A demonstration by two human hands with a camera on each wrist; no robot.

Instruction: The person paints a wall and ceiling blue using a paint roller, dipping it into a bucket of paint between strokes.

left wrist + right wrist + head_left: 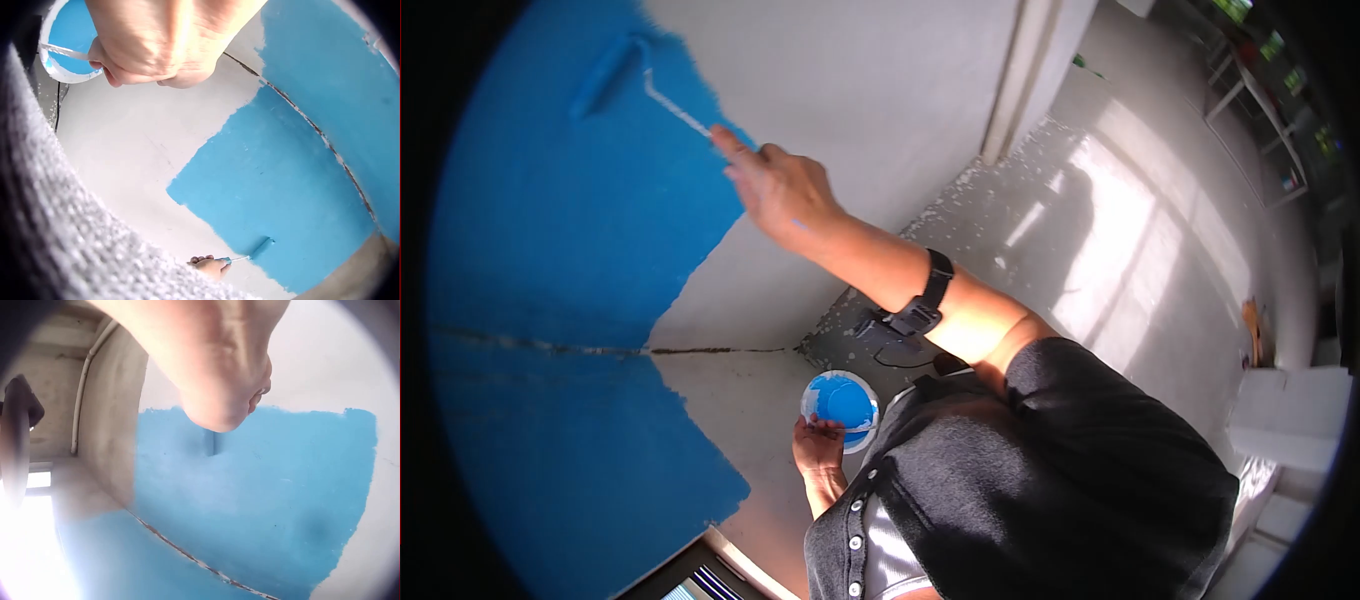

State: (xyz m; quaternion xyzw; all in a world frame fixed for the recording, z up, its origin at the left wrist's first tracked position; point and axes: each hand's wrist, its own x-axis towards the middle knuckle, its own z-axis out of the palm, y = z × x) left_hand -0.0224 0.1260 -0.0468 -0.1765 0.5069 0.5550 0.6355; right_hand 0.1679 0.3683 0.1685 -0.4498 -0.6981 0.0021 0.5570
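Observation:
My right hand (775,190) grips the thin white handle of a small paint roller (605,75), arm stretched up to the wall. The roller's blue sleeve lies against the blue painted area (550,300) near its upper edge. In the left wrist view the same roller (261,247) and right hand (209,265) show small at the bottom. In the right wrist view the right hand (219,369) hides most of the roller (212,442). My left hand (820,450) holds a round white tub of blue paint (842,405) by its rim, low and close to my body; the left hand (156,44) and the tub (65,44) also show in the left wrist view.
The unpainted white wall (870,90) spreads to the right of the blue patch. A dark crack (600,349) runs across the wall. A pale glossy floor (1150,230) speckled with flakes lies to the right, with white boxes (1290,410) at its far side.

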